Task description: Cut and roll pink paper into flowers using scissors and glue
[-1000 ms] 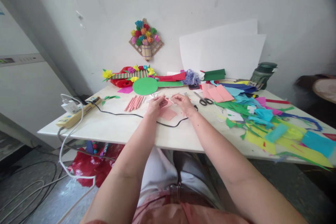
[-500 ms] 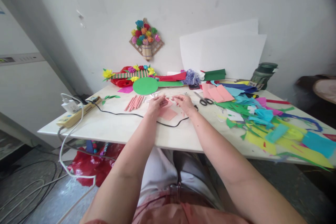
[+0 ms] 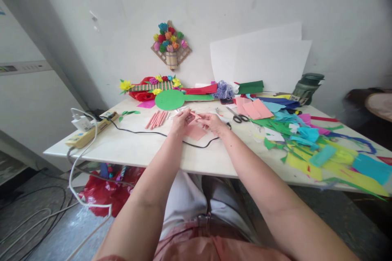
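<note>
A small pink paper roll (image 3: 195,115) is held up between both hands, over the middle of the table. My left hand (image 3: 183,120) is closed round its left end. At the other end, the fingertips of my right hand (image 3: 212,122) pinch it. Below them a flat pink paper piece (image 3: 195,131) lies on the table. Several finished-looking pink rolls (image 3: 157,120) lie side by side to the left of my left hand. Black-handled scissors (image 3: 240,118) rest to the right of my right hand.
A black cable (image 3: 141,132) crosses the white table (image 3: 122,151) in front of my hands, from a power strip (image 3: 92,130) at left. Coloured paper scraps (image 3: 306,134) cover the right side, near a dark bottle (image 3: 306,87). A green paddle-shaped piece (image 3: 170,100) lies behind.
My right fingers have moved left and closed onto the pink paper roll, which was in my left hand with the right fingertips apart from it. The other things have stayed put.
</note>
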Available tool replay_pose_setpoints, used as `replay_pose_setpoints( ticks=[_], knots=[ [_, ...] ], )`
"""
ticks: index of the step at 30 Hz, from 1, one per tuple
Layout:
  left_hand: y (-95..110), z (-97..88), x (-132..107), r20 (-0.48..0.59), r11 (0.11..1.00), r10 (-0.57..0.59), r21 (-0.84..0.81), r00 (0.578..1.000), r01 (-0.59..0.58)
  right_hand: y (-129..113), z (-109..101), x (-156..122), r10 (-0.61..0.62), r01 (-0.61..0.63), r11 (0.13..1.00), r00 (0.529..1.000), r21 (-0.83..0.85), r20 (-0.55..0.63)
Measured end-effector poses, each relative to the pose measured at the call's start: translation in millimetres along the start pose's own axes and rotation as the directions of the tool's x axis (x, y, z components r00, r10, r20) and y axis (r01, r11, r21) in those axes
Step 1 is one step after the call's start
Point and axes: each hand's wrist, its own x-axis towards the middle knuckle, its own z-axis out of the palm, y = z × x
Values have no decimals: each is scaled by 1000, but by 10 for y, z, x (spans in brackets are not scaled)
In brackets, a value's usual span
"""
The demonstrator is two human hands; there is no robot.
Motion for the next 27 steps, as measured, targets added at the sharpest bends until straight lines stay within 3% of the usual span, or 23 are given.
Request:
replay_pose_setpoints(
  ticks=[6, 12, 19, 23, 27],
  knots=[
    [-3, 16, -19, 18, 999, -48, 0, 999, 48, -2, 42, 6, -33, 22, 996, 989, -84, -142],
    [2, 3, -16, -41, 999, -30, 37, 999, 32, 21, 19, 35, -35, 2, 990, 972, -142, -232],
    [-15, -16, 10, -61, 997, -34, 69, 998, 38, -5, -45, 28, -138, 137, 990, 946, -23, -294],
    [-18, -18, 16, -41, 995, -28, 99, 999, 32, 9, -37, 28, -190, 145, 970, 954, -197, -232],
    [-4, 1, -1, -50, 988, -34, 150, 998, 41, 61, -17, 53, -357, 239, 842, 919, -484, -168]
  ],
)
